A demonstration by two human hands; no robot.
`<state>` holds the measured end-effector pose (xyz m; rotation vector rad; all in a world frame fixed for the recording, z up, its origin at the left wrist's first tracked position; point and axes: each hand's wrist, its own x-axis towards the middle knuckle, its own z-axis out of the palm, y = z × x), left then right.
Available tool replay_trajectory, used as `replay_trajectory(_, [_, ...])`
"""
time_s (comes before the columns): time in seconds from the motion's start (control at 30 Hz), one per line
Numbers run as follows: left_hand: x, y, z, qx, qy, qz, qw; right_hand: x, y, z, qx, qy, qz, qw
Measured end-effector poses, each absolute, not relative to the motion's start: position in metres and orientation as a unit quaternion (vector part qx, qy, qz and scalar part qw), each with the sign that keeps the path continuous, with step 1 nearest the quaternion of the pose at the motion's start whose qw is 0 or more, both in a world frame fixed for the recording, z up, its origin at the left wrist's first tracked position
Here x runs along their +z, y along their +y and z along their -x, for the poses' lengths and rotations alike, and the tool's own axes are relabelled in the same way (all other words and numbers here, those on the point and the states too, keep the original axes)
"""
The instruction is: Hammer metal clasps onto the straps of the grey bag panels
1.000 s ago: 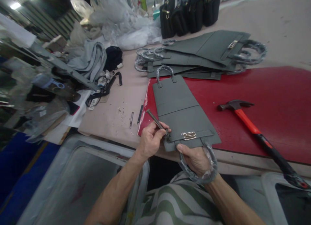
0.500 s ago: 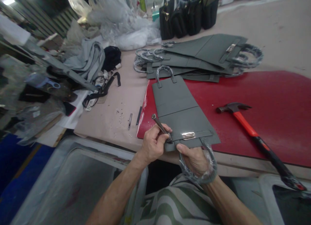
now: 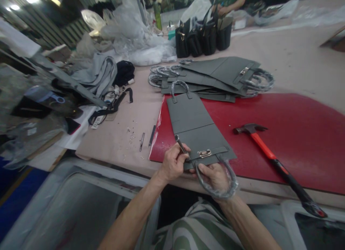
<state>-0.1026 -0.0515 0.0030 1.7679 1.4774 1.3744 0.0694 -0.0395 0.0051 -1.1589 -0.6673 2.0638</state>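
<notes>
My left hand (image 3: pixel 172 163) is closed round a short metal punch (image 3: pixel 180 143). It leans, with its lower end at the near left edge of a flat grey bag panel (image 3: pixel 190 113). My right hand (image 3: pixel 215 175) grips the panel's near edge, thumb on top, with the wrist passing through a plastic-wrapped handle (image 3: pixel 233 178). A shiny metal clasp (image 3: pixel 205 153) sits on a strap between the hands and the panel's middle. The panel's far end carries another wrapped handle (image 3: pixel 180 83).
A claw hammer (image 3: pixel 265 147) lies to the right on a red mat (image 3: pixel 302 135). Behind is a stack of grey bag panels (image 3: pixel 215 75), then black bags (image 3: pixel 203 37). A thin metal rod (image 3: pixel 142 141) lies left. Across the table, another person's arm (image 3: pixel 234 5) shows.
The view has tilted up, bringing another person's arm into sight. The punch stands slightly more upright. Both hands keep their grips at the panel's near edge.
</notes>
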Motion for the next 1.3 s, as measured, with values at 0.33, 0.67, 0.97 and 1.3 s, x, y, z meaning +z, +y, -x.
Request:
replay_trajectory(0.33, [-0.023, -0.061, 0.094, 0.5, 0.489, -0.698, 0.155, 0.004, -0.074, -0.095, 0.774, -0.179, 0.505, 0.337])
replay_trajectory(0.67, [-0.028, -0.063, 0.09, 0.49, 0.502, -0.702, 0.123, 0.016, -0.062, -0.186, 0.615, -0.531, 0.576, 0.086])
replay_trajectory(0.97, [-0.025, -0.063, 0.088, 0.48, 0.505, -0.705, 0.136, 0.026, 0.029, -0.242, 0.005, -0.786, 0.613, 0.083])
replay_trajectory(1.3, [-0.021, -0.061, 0.085, 0.487, 0.509, -0.69, 0.169, 0.05, 0.038, -0.237, 0.672, -0.476, 0.537, 0.185])
